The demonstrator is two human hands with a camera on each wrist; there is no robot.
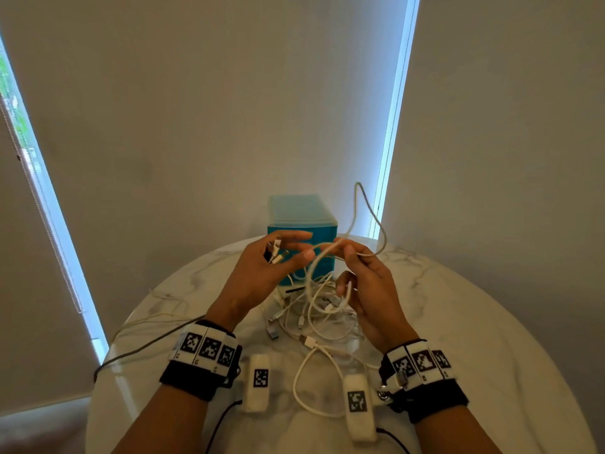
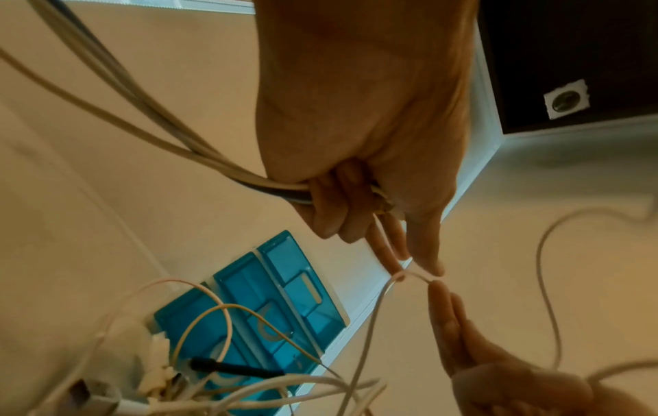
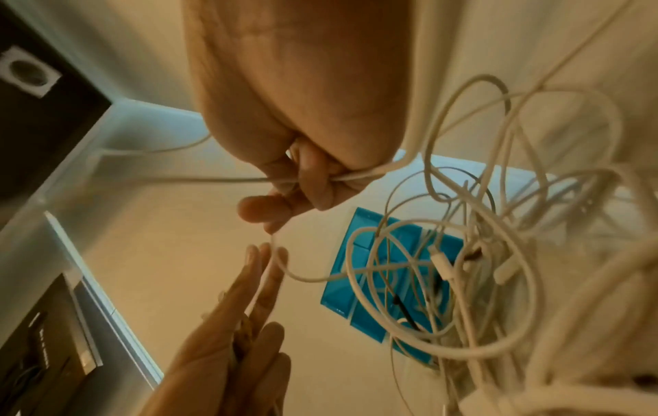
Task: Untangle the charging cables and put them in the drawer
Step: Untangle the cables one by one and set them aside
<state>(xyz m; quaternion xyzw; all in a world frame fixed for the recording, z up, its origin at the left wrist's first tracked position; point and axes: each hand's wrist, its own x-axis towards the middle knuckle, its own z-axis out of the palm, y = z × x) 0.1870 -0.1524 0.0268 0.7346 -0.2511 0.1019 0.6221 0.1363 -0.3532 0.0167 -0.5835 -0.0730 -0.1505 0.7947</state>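
Both hands are raised above a round marble table, w/ a tangle of white charging cables piled beneath them, just in front of a blue drawer unit at the table's far edge. The drawer fronts are partly hidden by the hands and cables; whether any drawer is pulled out cannot be told.

Left hand: several cable ends w/ connectors are clamped under the curled ring and little fingers, while thumb, index and middle finger are stretched out toward one white cable. Whether those fingertips touch it is unclear, esp. in the blurred wrist views.

Right hand: that cable is pinched between thumb and index finger, w/ a loop arching up behind; more strands are caught by the lower curled fingers. Which strands belong together in the pile cannot be made out.
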